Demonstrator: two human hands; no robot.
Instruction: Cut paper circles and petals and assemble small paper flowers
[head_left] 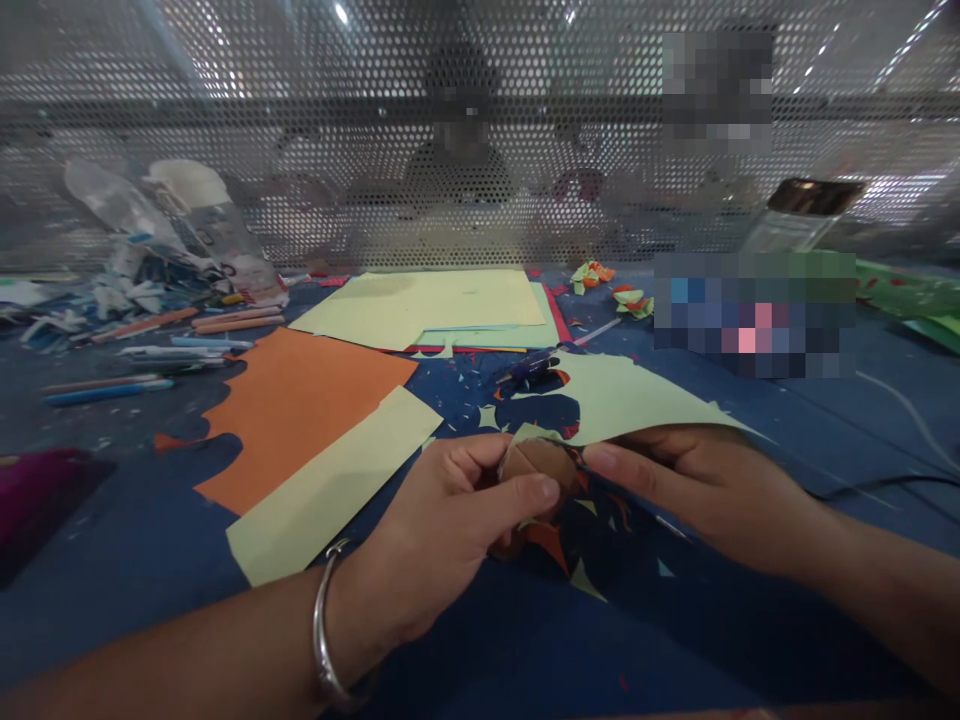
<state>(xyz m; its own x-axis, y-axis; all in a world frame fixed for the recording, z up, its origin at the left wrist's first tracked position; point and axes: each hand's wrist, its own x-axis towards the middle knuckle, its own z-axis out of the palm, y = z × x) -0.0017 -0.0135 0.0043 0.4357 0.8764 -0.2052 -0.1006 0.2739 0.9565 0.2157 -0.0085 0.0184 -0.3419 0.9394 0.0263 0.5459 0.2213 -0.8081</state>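
Observation:
My left hand (457, 510), with a silver bangle at its wrist, is closed on a rounded brown paper piece (536, 463), thumb across its face. A bit of pale green paper shows behind that piece's upper edge. Close by on the right, my right hand (697, 480) has its fingers curled, fingertips beside the brown piece. What those fingers grip is hidden. A pale green sheet (637, 395) with cut-out curves reaches over the back of this hand. Small orange and green scraps (589, 580) lie below the hands on the dark blue table.
Left of my hands lie a scalloped orange sheet (300, 400) and a pale yellow strip (337, 490). Yellow sheets (427, 300) are stacked behind. Pens (112, 388), a white-capped bottle (232, 235) and a brown-lidded jar (795, 220) stand or lie around. A perforated metal screen (360, 160) closes the back.

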